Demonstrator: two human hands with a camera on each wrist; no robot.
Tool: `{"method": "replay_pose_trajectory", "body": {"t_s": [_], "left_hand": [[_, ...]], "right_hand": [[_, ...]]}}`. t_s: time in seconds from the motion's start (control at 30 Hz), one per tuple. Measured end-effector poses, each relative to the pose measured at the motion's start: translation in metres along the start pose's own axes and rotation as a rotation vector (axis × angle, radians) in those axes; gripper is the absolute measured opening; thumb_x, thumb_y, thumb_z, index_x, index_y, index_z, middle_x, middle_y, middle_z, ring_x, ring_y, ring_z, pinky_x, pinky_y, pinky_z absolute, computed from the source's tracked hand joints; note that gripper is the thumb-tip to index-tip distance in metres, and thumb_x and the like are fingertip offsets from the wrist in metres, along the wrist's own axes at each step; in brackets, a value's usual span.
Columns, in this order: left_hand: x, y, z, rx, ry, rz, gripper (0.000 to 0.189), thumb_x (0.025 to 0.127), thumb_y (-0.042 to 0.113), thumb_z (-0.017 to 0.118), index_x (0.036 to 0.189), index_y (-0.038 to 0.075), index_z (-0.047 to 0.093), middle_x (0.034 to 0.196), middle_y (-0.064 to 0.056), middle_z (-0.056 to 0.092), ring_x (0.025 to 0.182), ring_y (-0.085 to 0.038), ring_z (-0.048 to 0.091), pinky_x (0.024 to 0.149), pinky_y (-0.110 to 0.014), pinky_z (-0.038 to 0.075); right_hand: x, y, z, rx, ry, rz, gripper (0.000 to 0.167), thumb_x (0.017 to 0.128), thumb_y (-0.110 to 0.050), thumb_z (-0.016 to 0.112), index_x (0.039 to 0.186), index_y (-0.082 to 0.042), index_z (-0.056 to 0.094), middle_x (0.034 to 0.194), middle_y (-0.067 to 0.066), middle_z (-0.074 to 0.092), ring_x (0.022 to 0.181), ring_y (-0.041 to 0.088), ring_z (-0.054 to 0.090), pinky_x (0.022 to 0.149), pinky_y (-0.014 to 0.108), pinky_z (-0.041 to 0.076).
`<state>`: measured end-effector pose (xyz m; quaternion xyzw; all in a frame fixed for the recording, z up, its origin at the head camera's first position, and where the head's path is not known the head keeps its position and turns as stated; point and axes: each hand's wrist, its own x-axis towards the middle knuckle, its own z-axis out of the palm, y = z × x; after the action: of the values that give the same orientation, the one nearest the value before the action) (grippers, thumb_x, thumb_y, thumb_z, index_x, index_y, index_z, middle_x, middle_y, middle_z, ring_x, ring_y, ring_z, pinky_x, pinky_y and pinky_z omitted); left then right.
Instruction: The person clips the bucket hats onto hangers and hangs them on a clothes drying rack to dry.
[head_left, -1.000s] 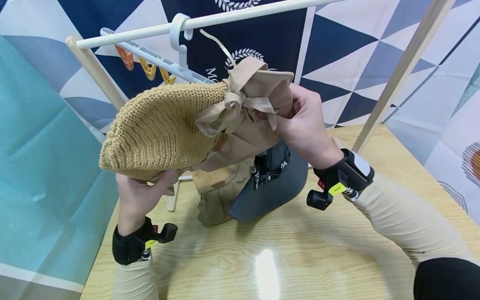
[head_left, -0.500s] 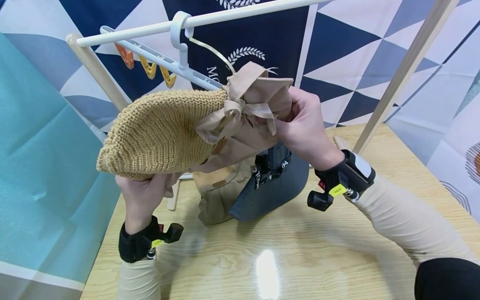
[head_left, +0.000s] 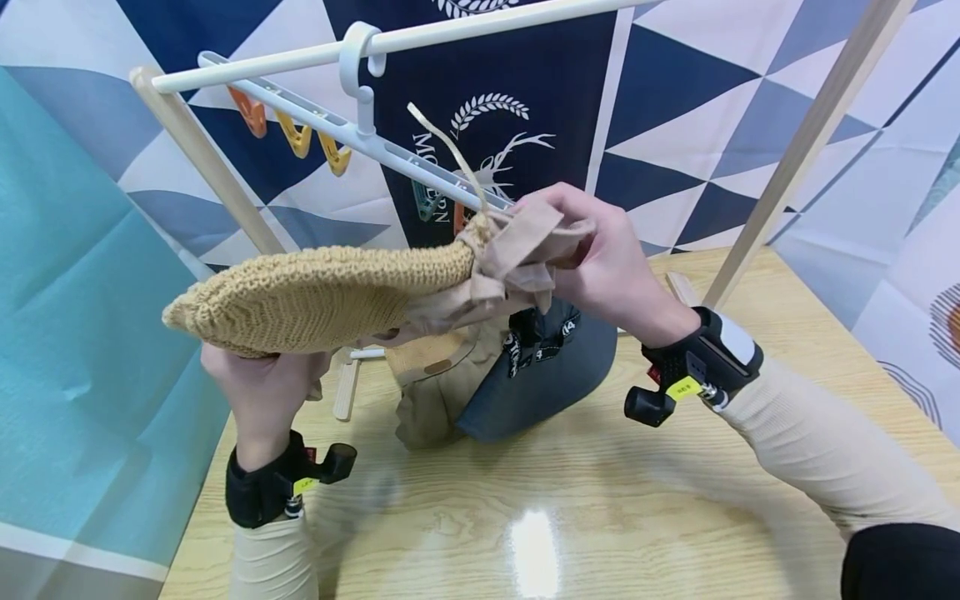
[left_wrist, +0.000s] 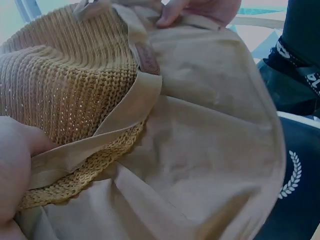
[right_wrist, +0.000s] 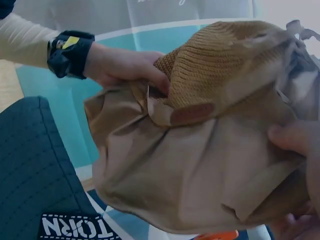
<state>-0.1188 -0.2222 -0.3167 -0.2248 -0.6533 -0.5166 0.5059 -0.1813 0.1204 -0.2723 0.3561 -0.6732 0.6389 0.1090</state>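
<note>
A sun hat (head_left: pixel 322 292) with a tan knitted crown and beige cloth brim (left_wrist: pixel 215 100) hangs in the air between both hands. My left hand (head_left: pixel 266 387) grips its left side from below, thumb on the band in the left wrist view. My right hand (head_left: pixel 611 262) pinches the brim beside the ribbon bow (head_left: pixel 517 258). A small brown label (right_wrist: pixel 192 114) sits on the band. From the hat's top a cream cord (head_left: pixel 450 150) sticks up, in front of a pale blue clip hanger (head_left: pixel 300 108).
The hanger hooks over a white rail (head_left: pixel 480 32) on wooden posts, with orange and yellow clips (head_left: pixel 292 133) along it. Below on the wooden table (head_left: pixel 450 517) lie a dark blue cap (head_left: pixel 540 392) and another beige hat (head_left: pixel 431 408). A patterned cloth stands behind.
The hat has dropped and tipped, so its crown looks flatter and more of the hanger shows behind it. My right hand has lowered slightly; my left has shifted a little left.
</note>
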Motion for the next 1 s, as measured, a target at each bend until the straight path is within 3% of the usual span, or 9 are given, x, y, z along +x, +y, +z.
{"method": "replay_pose_trajectory", "body": {"t_s": [0.13, 0.27, 0.37, 0.47, 0.57, 0.7, 0.83, 1.0], "left_hand": [[0.002, 0.000, -0.007, 0.065, 0.027, -0.055, 0.028, 0.089, -0.002, 0.077, 0.110, -0.017, 0.067, 0.059, 0.008, 0.055, 0.046, 0.007, 0.049, 0.058, -0.014, 0.039], [0.004, -0.003, -0.017, 0.095, 0.034, -0.063, 0.024, 0.091, 0.002, 0.077, 0.108, -0.014, 0.069, 0.062, 0.006, 0.055, 0.047, 0.004, 0.045, 0.062, -0.016, 0.034], [0.007, -0.002, -0.022, 0.140, 0.024, -0.089, 0.025, 0.092, 0.003, 0.076, 0.113, -0.010, 0.072, 0.075, 0.009, 0.063, 0.059, 0.002, 0.051, 0.070, -0.017, 0.039], [0.010, 0.006, -0.025, 0.207, 0.004, -0.145, 0.031, 0.091, 0.002, 0.076, 0.121, -0.005, 0.073, 0.093, 0.015, 0.069, 0.076, 0.001, 0.059, 0.080, -0.020, 0.045], [0.013, 0.009, -0.026, 0.255, -0.027, -0.162, 0.034, 0.089, -0.002, 0.074, 0.123, -0.008, 0.071, 0.102, 0.021, 0.070, 0.083, 0.002, 0.060, 0.084, -0.019, 0.046], [0.015, 0.010, -0.026, 0.283, -0.061, -0.160, 0.037, 0.090, -0.005, 0.075, 0.126, -0.009, 0.071, 0.107, 0.025, 0.070, 0.090, 0.005, 0.064, 0.087, -0.017, 0.049], [0.016, 0.011, -0.028, 0.300, -0.078, -0.175, 0.038, 0.092, -0.005, 0.074, 0.130, -0.004, 0.073, 0.116, 0.026, 0.070, 0.098, 0.004, 0.066, 0.092, -0.018, 0.050], [0.018, 0.011, -0.032, 0.321, -0.084, -0.204, 0.034, 0.095, 0.000, 0.074, 0.130, 0.001, 0.073, 0.118, 0.023, 0.071, 0.097, 0.000, 0.065, 0.089, -0.020, 0.048]], "right_hand": [[-0.002, -0.001, -0.003, -0.065, -0.076, 0.018, 0.060, 0.082, 0.020, 0.080, 0.139, 0.005, 0.069, 0.123, -0.015, 0.081, 0.113, 0.009, 0.075, 0.095, 0.023, 0.058], [-0.005, 0.000, -0.004, -0.020, -0.148, 0.053, 0.062, 0.085, 0.021, 0.077, 0.144, 0.009, 0.063, 0.117, -0.016, 0.084, 0.110, 0.005, 0.076, 0.089, 0.021, 0.063], [-0.006, 0.004, -0.005, 0.030, -0.191, 0.046, 0.061, 0.086, 0.023, 0.070, 0.145, 0.013, 0.059, 0.119, -0.015, 0.084, 0.108, 0.004, 0.077, 0.088, 0.021, 0.065], [-0.007, 0.009, -0.005, 0.070, -0.228, 0.002, 0.062, 0.085, 0.025, 0.067, 0.146, 0.017, 0.054, 0.123, -0.014, 0.083, 0.111, 0.004, 0.079, 0.096, 0.020, 0.063], [-0.007, 0.012, -0.005, 0.088, -0.281, -0.057, 0.068, 0.085, 0.022, 0.074, 0.148, 0.019, 0.051, 0.139, -0.014, 0.079, 0.131, 0.006, 0.076, 0.109, 0.025, 0.061], [-0.008, 0.015, -0.009, 0.097, -0.371, -0.127, 0.085, 0.085, 0.006, 0.092, 0.155, 0.017, 0.046, 0.156, -0.004, 0.072, 0.148, 0.010, 0.067, 0.122, 0.029, 0.054], [-0.009, 0.015, -0.013, 0.100, -0.425, -0.161, 0.103, 0.079, -0.005, 0.101, 0.162, 0.012, 0.043, 0.169, 0.006, 0.061, 0.158, 0.015, 0.059, 0.128, 0.032, 0.050], [-0.009, 0.015, -0.014, 0.117, -0.441, -0.176, 0.114, 0.077, -0.016, 0.105, 0.167, 0.009, 0.039, 0.175, 0.018, 0.051, 0.164, 0.018, 0.051, 0.132, 0.032, 0.046]]}}
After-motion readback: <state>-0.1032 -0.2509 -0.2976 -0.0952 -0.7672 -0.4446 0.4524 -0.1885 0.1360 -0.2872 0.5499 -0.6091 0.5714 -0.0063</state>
